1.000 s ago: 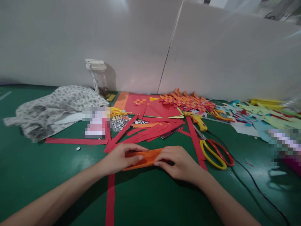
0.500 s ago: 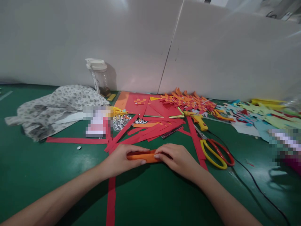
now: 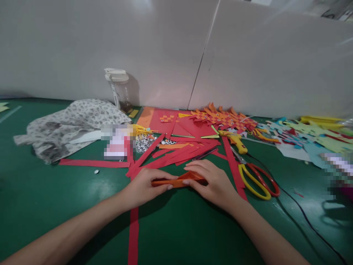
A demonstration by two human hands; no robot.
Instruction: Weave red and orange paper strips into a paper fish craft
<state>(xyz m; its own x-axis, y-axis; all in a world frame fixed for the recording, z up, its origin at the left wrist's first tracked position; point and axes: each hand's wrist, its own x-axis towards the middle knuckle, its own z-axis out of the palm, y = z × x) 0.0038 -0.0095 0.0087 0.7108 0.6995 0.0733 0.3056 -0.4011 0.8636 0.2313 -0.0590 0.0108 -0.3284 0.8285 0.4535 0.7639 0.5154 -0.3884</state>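
Left hand (image 3: 145,186) of mine, in the head view, grips one end of the orange paper (image 3: 178,183) between thumb and fingers; my right hand (image 3: 213,182) pinches the other end. The paper has just closed into a narrower fold, so its left part looks flatter. Towards my right fingers it gapes, one flap peaked. It's between my hands, over the green table (image 3: 193,232).

Craft workspace; paper strips (image 3: 179,154), glue gun (image 3: 237,141) and scissors (image 3: 255,178) across a green tabletop (image 3: 193,232)
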